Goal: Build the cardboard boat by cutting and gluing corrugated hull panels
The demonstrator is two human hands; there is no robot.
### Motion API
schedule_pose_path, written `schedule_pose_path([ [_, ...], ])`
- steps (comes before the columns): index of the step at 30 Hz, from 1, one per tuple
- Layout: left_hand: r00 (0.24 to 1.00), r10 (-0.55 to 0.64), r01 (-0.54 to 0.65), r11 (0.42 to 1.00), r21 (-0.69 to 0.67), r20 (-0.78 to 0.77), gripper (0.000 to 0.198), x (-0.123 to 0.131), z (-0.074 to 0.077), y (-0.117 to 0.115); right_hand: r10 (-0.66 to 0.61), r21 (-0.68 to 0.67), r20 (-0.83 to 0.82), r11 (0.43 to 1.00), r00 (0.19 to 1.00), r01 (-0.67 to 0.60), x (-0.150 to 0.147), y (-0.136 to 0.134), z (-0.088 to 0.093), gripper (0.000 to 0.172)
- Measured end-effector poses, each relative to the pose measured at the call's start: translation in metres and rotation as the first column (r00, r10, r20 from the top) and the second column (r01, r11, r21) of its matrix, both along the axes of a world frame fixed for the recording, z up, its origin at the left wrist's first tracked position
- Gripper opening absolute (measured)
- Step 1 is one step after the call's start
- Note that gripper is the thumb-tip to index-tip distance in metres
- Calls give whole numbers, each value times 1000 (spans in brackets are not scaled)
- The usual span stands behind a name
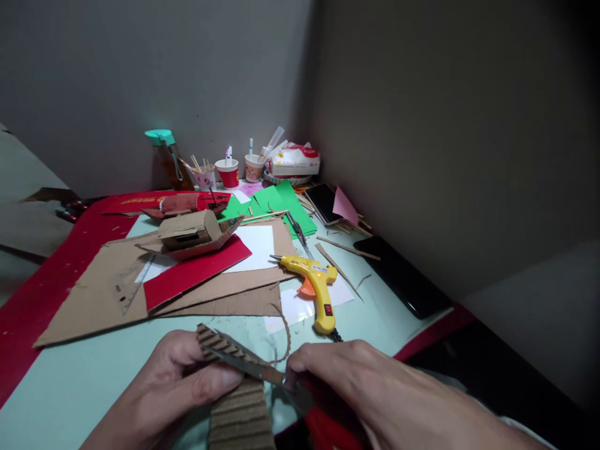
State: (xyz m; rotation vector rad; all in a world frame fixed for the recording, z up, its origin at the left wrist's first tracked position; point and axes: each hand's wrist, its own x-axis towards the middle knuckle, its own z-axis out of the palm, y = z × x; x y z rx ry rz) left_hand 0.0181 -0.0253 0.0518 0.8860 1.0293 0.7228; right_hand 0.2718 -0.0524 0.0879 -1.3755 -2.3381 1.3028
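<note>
My left hand [182, 381] pinches a strip of corrugated cardboard [241, 415] between thumb and fingers near the table's front. Wrapped around red-handled scissors [250, 367], my right hand [347, 381] holds them with the blades lying across the upper end of the strip. A thin curled sliver of cardboard [287, 331] hangs beside the blades. Just beyond the hands lies a yellow hot glue gun [321, 287] with an orange trigger. Further back, a cardboard boat model [192, 232] with an arched roof rests on a red sheet [197, 270] and cardboard sheets [94, 300].
A second, reddish boat [180, 205] sits behind the first. Green paper [281, 203], a utility knife [300, 230] and wooden sticks [349, 248] lie about. Phones [323, 203] are at the right. A bottle [171, 159], paper cups [227, 174] and a tissue pack [295, 160] line the wall.
</note>
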Motion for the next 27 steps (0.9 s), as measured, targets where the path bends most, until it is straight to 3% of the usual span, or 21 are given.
schedule_pose_path([
  [5,1000,-24,24,1000,13,-10,24,2,-1,0,-24,-32,88,999,996,27,-9,2,-3,34],
  [10,998,15,-18,998,-55,-62,27,2,-2,-1,31,184,48,982,998,-40,-13,0,-12,27],
  [12,999,10,-13,996,-85,-33,27,2,-1,-1,50,212,25,976,998,-54,-12,-1,-14,20],
  [15,999,-22,26,994,-103,43,23,5,2,-1,69,218,54,973,996,-79,-17,3,-15,13],
  [21,989,-98,102,994,-37,109,16,8,0,3,54,217,173,972,983,-91,-32,14,-12,17],
  [27,978,-196,201,978,-58,76,26,3,-2,4,84,254,93,961,992,-105,-24,8,-12,11],
])
